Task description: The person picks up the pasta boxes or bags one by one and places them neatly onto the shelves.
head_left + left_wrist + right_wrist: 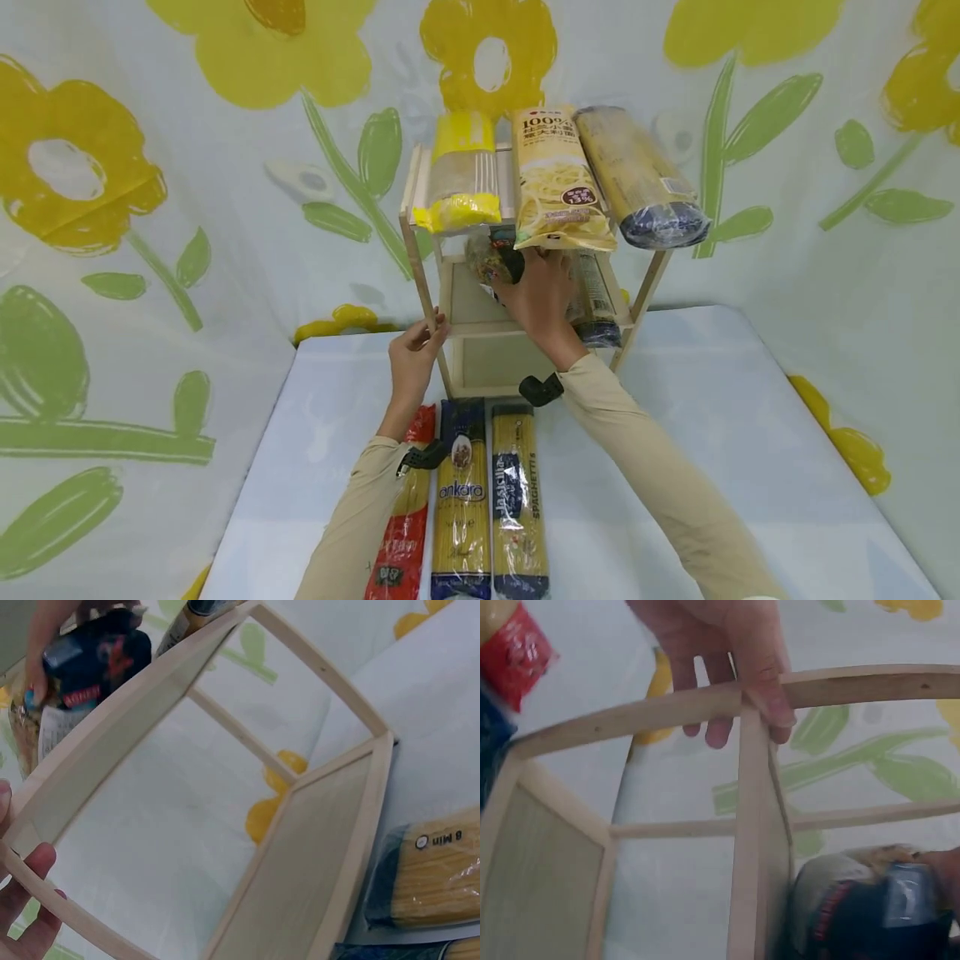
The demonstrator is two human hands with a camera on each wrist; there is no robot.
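The dark pasta bag [97,656] is at the middle level of the wooden rack [418,271], gripped between the right hand's [542,292] curled fingers and thumb. The left hand [415,357] pinches the rack's left front post. Another pack [597,287] lies rightward; three top packs [558,179] lie above.

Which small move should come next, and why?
Probably settle the clear plastic, navy-labelled pasta bag on the pale wooden middle shelf and release: the right hand grips it there, while the left hand holds the rack's frame.
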